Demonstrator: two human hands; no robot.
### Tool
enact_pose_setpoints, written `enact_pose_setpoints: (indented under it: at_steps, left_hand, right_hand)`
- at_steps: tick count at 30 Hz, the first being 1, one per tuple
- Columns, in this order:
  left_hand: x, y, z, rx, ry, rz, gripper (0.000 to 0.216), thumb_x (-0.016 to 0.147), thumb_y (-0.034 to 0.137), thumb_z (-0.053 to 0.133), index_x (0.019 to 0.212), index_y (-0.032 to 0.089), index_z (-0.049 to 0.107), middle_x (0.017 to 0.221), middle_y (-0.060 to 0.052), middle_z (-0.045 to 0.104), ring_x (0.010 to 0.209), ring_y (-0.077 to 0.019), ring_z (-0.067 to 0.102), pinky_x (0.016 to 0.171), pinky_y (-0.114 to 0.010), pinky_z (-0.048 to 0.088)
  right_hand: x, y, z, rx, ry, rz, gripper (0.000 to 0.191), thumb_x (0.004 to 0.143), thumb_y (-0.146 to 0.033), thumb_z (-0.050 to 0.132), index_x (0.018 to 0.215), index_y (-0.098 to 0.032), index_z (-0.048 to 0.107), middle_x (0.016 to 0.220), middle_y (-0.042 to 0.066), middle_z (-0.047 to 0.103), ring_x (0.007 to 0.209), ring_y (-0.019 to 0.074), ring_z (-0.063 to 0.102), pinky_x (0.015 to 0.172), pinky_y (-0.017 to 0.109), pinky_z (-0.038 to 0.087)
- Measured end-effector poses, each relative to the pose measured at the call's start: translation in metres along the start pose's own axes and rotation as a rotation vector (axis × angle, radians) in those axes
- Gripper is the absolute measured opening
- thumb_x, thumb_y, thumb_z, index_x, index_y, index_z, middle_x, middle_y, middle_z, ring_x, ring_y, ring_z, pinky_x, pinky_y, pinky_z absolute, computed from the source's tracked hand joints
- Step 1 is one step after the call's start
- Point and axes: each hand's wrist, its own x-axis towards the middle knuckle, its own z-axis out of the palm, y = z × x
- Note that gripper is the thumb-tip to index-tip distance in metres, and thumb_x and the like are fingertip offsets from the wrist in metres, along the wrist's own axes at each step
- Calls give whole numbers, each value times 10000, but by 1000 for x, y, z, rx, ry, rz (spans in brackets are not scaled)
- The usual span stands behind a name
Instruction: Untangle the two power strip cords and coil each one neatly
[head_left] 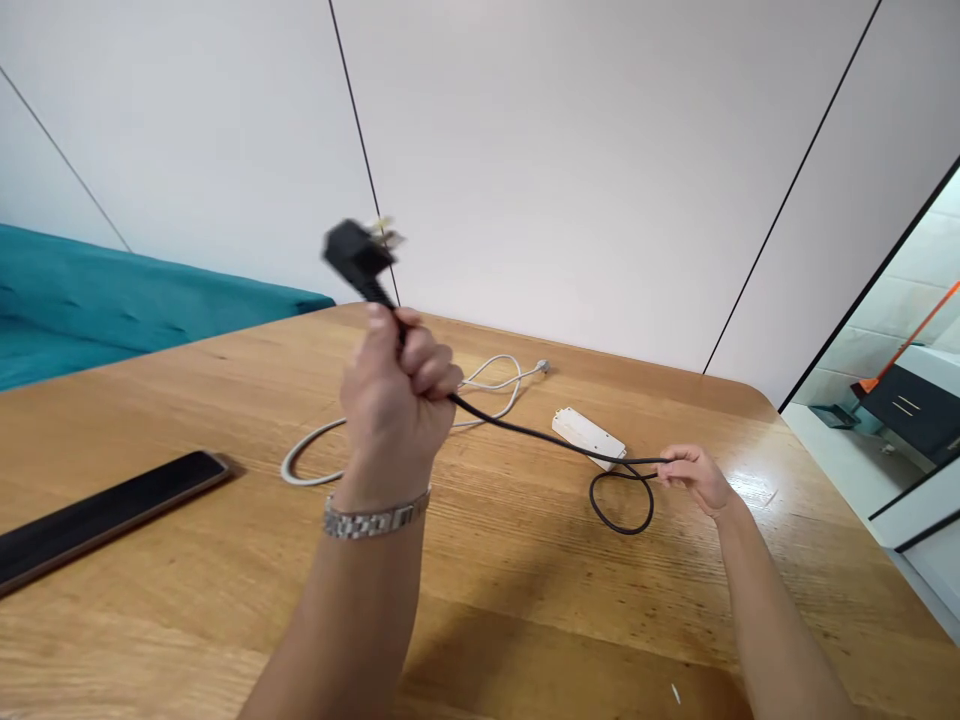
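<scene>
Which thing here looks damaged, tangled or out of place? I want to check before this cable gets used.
Nothing stands out. The black cable runs unbroken from the left hand to the right hand, with one loose loop on the table. The plug is too blurred to judge.

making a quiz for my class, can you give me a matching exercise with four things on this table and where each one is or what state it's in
Things:
1. black power cable with plug
2. white cable
3. white rectangular adapter box
4. flat black bar-shaped device

States:
A. lying at the table's left edge
B. held in both hands, the left hand and the right hand
C. looped loosely on the wooden table
D. beyond the black loop

Pairs: 1-B, 2-C, 3-D, 4-A
</scene>
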Motion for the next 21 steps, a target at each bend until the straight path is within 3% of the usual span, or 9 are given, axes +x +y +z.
enact_pose_setpoints:
  at_steps: [4, 6, 8, 10, 12, 14, 18, 21]
  left_hand:
    - [-21, -36, -6, 424, -302, 147, 233, 840, 280, 615, 651, 143, 607, 432, 58, 333, 381, -43, 257, 359, -169, 161]
    - [-31, -52, -4, 506, -415, 28, 235, 791, 316, 667, 648, 137, 613, 460, 55, 342, 403, -40, 276, 371, -165, 172]
    - [-32, -61, 0, 437, -408, -163, 265, 801, 342, 648, 642, 143, 578, 461, 74, 292, 385, -33, 227, 361, -162, 145]
    - [-21, -62, 4, 268, -269, -302, 289, 858, 343, 572, 643, 159, 513, 453, 96, 232, 359, -31, 160, 344, -159, 112]
    - [-1, -53, 8, 112, -102, -369, 318, 923, 320, 465, 641, 173, 444, 441, 105, 202, 339, -36, 125, 326, -158, 100]
    - [23, -35, 13, 33, -10, -376, 356, 965, 289, 362, 629, 177, 393, 420, 103, 194, 323, -40, 124, 313, -156, 109]
    - [65, 20, 25, 79, 12, -266, 392, 978, 226, 293, 594, 169, 342, 373, 96, 178, 307, -33, 130, 304, -150, 107]
    - [82, 60, 32, 164, 66, -80, 417, 988, 219, 264, 577, 166, 319, 368, 96, 172, 305, -22, 123, 318, -147, 82]
  right_hand:
    - [-9, -30, 2, 388, 87, 47, 302, 690, -300, 630, 516, -198, 404, 489, -95, 251, 395, 46, 180, 442, 236, 241]
    - [-16, -45, -1, 448, 133, 61, 254, 711, -323, 616, 559, -193, 459, 537, -78, 277, 409, 54, 234, 434, 233, 258]
    - [-25, -55, -7, 446, 215, 7, 230, 723, -356, 633, 608, -193, 520, 561, -66, 307, 435, 67, 299, 444, 236, 290]
    - [-31, -56, -13, 393, 284, -92, 230, 707, -386, 673, 638, -202, 553, 546, -67, 317, 448, 78, 332, 455, 241, 304]
    - [-34, -50, -17, 283, 304, -169, 240, 673, -416, 708, 676, -213, 580, 508, -75, 327, 440, 86, 340, 457, 247, 295]
    - [-33, -41, -17, 84, 284, -160, 257, 654, -428, 728, 720, -213, 605, 498, -70, 386, 434, 88, 347, 454, 248, 273]
    - [-24, -27, -10, -452, 223, -22, 265, 721, -448, 671, 737, -185, 644, 613, -17, 549, 541, 114, 436, 522, 258, 305]
    - [-17, -22, -7, -605, 202, 14, 325, 756, -498, 603, 733, -178, 655, 687, 8, 609, 633, 145, 500, 579, 262, 341]
